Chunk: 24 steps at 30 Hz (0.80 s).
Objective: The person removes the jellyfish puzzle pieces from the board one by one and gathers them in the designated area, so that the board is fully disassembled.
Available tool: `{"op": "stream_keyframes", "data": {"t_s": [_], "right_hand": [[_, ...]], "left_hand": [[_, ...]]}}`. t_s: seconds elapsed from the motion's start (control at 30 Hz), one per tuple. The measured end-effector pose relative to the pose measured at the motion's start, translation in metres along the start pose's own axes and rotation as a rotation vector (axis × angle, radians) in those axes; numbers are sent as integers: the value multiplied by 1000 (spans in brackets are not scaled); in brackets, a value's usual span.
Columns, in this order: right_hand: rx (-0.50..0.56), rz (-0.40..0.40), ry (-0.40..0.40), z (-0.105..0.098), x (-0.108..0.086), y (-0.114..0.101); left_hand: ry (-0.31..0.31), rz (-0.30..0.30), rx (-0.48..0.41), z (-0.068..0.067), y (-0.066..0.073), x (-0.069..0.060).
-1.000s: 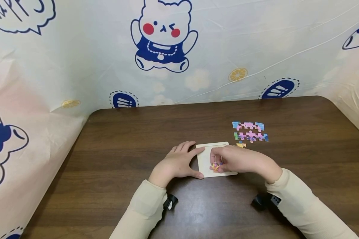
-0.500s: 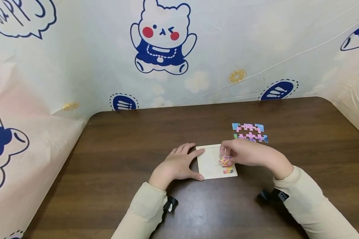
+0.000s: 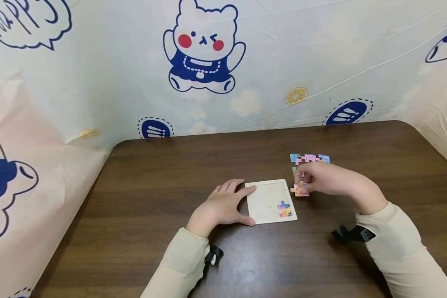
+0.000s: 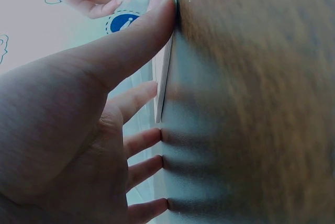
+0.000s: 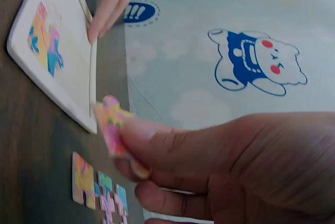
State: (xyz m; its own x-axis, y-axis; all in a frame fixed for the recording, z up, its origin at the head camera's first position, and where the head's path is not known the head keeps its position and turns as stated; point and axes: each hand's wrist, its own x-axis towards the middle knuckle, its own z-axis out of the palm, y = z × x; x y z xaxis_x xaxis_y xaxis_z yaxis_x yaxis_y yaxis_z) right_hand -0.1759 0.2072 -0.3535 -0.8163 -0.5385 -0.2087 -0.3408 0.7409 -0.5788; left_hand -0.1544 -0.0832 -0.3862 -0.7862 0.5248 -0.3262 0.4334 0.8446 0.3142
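Note:
My left hand lies spread at the left side of a cream puzzle tray. Its thumb and index finger touch the tray's left edge, fingers mostly straight. A yellow, pink and blue jigsaw patch sits in the tray's near right corner; whether it is one piece or more, I cannot tell. My right hand pinches a pink and yellow puzzle piece between thumb and fingers, just right of the tray and above the table. The right wrist view shows this held piece tilted, its underside hidden.
Beyond the right hand lie loose pink and blue puzzle pieces in rows, partly covered by that hand. A yellow piece lies on the table near them. A printed cloth rises behind the brown table.
The right hand has carried the pinched puzzle piece rightward from over the tray to beyond its right edge, uncovering the patch in the corner. The left hand stays in place.

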Motion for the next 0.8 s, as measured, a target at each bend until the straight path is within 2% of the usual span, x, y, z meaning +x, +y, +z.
{"op": "stream_keyframes", "data": {"t_s": [0.2,0.8], "right_hand": [[-56,52,7,-5,0,10],[-46,139,-39,-12,1,37]], "left_hand": [[2,3,1,0,0,0],[-1,0,5,1,-1,0]]}}
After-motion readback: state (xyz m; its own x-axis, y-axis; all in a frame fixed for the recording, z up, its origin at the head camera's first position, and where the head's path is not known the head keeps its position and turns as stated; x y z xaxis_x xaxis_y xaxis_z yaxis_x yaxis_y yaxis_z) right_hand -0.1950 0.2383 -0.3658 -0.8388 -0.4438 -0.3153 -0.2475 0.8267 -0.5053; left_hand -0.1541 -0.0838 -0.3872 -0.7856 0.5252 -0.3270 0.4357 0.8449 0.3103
